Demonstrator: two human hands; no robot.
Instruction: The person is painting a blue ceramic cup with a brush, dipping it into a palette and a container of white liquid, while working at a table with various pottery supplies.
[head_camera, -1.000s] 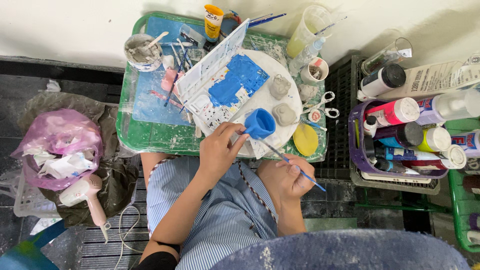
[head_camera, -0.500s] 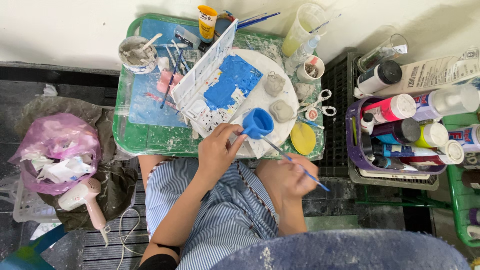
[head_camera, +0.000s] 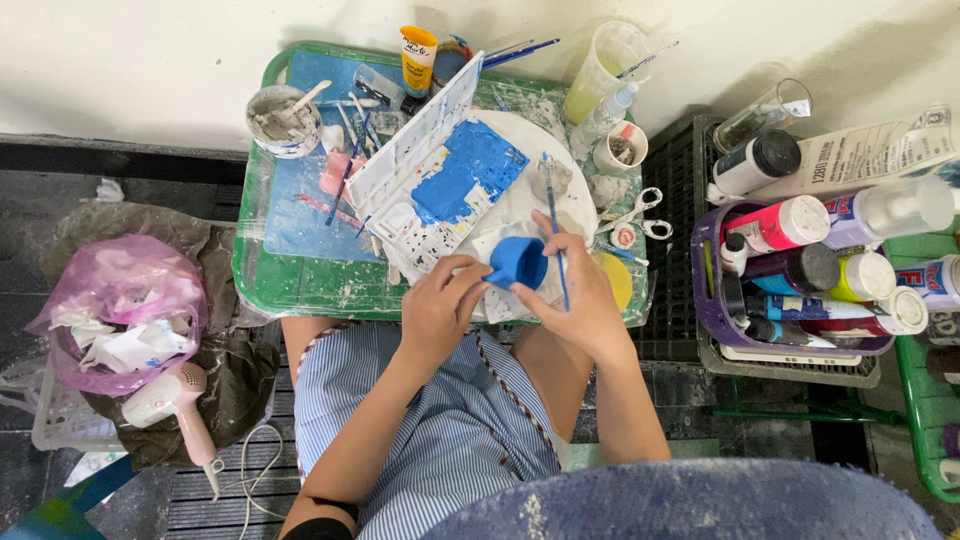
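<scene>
Both hands now meet on the small blue cup (head_camera: 518, 262): the left hand (head_camera: 440, 305) pinches its rim, while the right hand (head_camera: 578, 300), earlier held apart lower down, has risen, gripping a thin brush (head_camera: 553, 225) beside it.

The scene is lit evenly by soft, bright daylight-like light from above. Colours are rendered vividly and most detail is sharp. A soft shadow is cast on the pale wall (head_camera: 150, 60) behind the green tray (head_camera: 300, 290), and the dark floor (head_camera: 60, 200) at the left is left dim. Mild glare is seen on the pink plastic bag (head_camera: 110, 290) and on the clear cups (head_camera: 610, 60). Straight lines are bowed slightly towards the edges by a wide lens. The speckled blue-grey shape (head_camera: 690, 500) at the bottom edge is blurred, being very near the camera.
</scene>
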